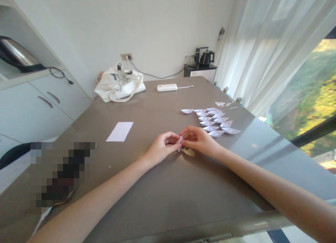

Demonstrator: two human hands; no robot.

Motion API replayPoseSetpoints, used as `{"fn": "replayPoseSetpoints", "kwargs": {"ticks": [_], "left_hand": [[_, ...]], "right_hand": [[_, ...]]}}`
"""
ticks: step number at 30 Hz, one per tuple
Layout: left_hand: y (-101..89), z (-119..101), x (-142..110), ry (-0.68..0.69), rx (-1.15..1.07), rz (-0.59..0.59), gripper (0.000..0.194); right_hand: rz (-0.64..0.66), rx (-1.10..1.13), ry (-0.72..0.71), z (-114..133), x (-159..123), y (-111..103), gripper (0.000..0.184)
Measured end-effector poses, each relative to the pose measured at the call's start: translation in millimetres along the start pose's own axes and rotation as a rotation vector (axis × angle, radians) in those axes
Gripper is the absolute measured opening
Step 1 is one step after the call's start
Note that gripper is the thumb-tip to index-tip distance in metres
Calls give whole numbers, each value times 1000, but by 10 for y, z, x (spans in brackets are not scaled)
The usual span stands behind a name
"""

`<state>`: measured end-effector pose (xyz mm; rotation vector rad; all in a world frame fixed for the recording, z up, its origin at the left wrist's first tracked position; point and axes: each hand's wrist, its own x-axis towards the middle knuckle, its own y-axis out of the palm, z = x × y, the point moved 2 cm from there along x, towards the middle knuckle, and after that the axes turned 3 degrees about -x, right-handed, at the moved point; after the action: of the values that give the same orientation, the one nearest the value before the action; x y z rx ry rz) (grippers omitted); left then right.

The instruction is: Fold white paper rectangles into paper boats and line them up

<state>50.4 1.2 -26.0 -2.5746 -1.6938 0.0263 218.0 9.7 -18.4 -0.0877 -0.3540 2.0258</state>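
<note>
A small piece of folded white paper (180,144) is pinched between both hands, just above the middle of the table. My left hand (164,146) grips its left side with thumb and fingers closed. From the right, my right hand (198,139) holds the other side, also in a pinch. The fingers hide part of the fold, so its full shape cannot be made out. Just beyond my right hand, several folded white paper boats (207,123) stand in close rows. A flat stack of white paper (119,131) lies to the left of my hands.
A white bag (119,84) and a white power bank (167,88) with a short cable sit toward the far edge of the brown table (157,201). Paper scraps (223,104) lie at the back right. A pixelated dark object (65,176) is at the left.
</note>
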Motion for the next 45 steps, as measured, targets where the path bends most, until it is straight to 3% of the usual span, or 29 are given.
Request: {"fn": "replayPoseSetpoints", "kwargs": {"ticks": [5, 12, 16, 28, 35, 39, 45], "left_hand": [[71, 2, -26, 46, -5, -51, 26], [64, -23, -44, 190, 106, -108, 37], [36, -71, -46, 262, 189, -104, 26], [11, -51, -36, 110, 43, 8, 24], [-68, -53, -4, 67, 62, -78, 24], [-83, -55, -6, 50, 28, -75, 23], [-63, -58, -12, 34, -35, -78, 24]], "right_hand": [[-81, -20, -64, -12, -15, 43, 21], [-108, 200, 59, -5, 16, 12, 16], [-83, 289, 131, -22, 28, -2, 22], [-4, 83, 59, -57, 15, -9, 27], [62, 122, 57, 6, 19, -20, 35], [77, 31, 41, 11, -7, 2, 37], [0, -76, -20, 56, -29, -14, 39]]}}
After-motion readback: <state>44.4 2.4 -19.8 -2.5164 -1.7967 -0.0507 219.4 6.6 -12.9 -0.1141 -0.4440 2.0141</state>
